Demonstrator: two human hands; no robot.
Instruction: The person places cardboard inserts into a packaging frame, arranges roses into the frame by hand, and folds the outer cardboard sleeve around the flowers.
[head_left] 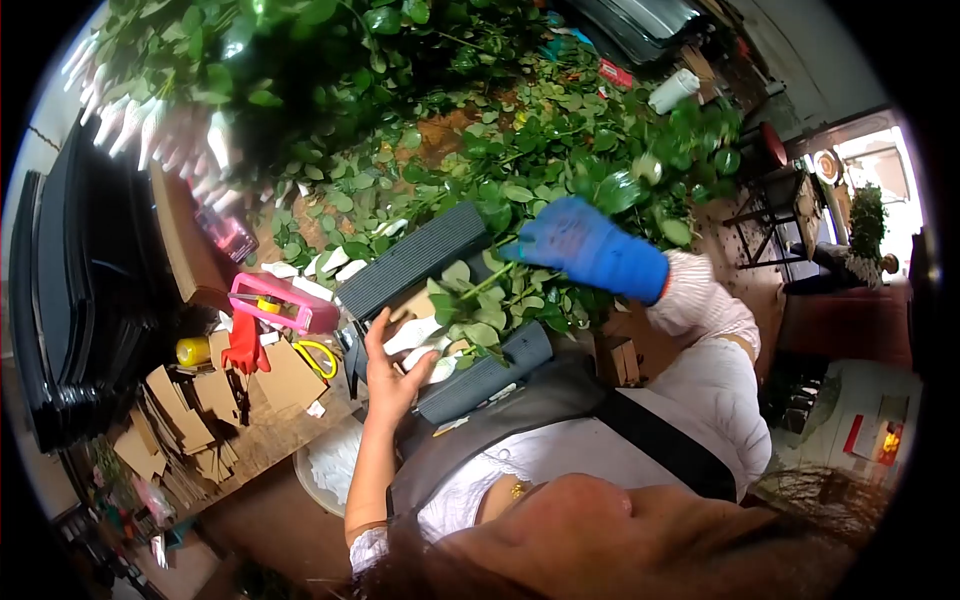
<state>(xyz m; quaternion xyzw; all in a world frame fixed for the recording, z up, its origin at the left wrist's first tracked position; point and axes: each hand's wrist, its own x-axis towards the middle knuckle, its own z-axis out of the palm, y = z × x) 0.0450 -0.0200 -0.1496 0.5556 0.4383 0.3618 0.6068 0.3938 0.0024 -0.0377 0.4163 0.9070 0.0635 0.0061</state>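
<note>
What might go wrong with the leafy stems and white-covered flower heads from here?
The flower heads could get bruised if the left hand presses them against the ribbed blocks.

Leaves may snag or tear if the blue-gloved right hand pulls hard.

The yellow-handled scissors lie close to the left forearm, which might knock them.

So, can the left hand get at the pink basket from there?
Probably yes: the pink basket looks close beside the left hand. The end of the ridged grey block partly intrudes, and the fingers, now around the white buds, would need to leave them.
</note>
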